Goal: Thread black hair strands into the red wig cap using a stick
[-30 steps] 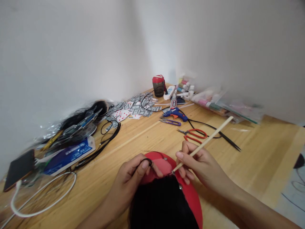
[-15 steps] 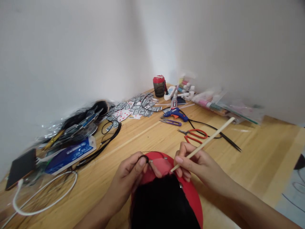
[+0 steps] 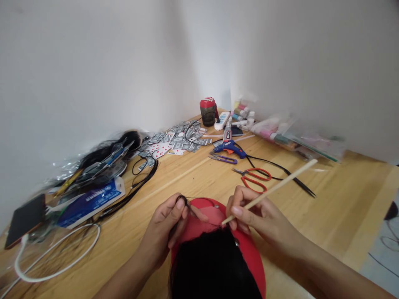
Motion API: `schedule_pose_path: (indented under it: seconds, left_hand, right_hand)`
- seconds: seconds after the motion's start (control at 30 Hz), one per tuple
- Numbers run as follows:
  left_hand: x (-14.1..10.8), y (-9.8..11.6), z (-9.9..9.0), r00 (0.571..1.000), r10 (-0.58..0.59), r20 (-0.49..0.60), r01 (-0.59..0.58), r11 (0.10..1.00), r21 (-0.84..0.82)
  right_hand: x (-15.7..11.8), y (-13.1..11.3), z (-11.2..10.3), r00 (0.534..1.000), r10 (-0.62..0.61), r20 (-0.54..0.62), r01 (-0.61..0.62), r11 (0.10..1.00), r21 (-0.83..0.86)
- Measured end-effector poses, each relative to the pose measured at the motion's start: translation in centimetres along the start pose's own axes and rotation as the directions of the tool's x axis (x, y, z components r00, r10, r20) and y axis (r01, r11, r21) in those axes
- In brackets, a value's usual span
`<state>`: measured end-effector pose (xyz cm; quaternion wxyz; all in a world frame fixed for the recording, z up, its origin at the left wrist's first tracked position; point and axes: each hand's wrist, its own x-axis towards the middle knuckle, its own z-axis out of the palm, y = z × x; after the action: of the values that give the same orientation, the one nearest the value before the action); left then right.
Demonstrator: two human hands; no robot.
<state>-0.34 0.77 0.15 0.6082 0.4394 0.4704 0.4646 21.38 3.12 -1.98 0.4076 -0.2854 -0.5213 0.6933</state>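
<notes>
A red rounded form (image 3: 254, 265) stands at the bottom centre, partly covered by pinkish mesh (image 3: 193, 226) and a thick sheet of black hair (image 3: 215, 265). My left hand (image 3: 168, 224) pinches a small dark loop of hair (image 3: 182, 200) at the form's left edge, its index finger stretched over the mesh. My right hand (image 3: 257, 214) grips a pale, thin stick (image 3: 280, 184) like a pen. The stick's lower tip meets the top edge of the black hair. A fine dark strand runs from the left fingers toward that tip. Pin heads show on the form.
Orange-handled scissors (image 3: 254, 179), purple snips (image 3: 222, 159) and a blue glue gun (image 3: 230, 147) lie beyond the hands. Playing cards (image 3: 162, 149) and a red-lidded cup (image 3: 207, 112) are farther back. At left are a blue packet (image 3: 93, 203), a white cable (image 3: 59, 274) and a dark tablet-like object (image 3: 25, 220).
My left hand has shifted slightly left and up with the dark loop. The upper end of the stick has swung right and lower, while its tip has moved slightly left.
</notes>
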Motion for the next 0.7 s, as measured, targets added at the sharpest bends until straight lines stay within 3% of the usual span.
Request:
schedule_pose_path:
  seconds: [0.7]
  left_hand:
    - [0.16, -0.48, -0.12, 0.999, 0.028, -0.034, -0.028, 1.0, 0.015]
  right_hand:
    - [0.42, 0.85, 0.65, 0.995, -0.009, -0.099, 0.029, 0.978, 0.205]
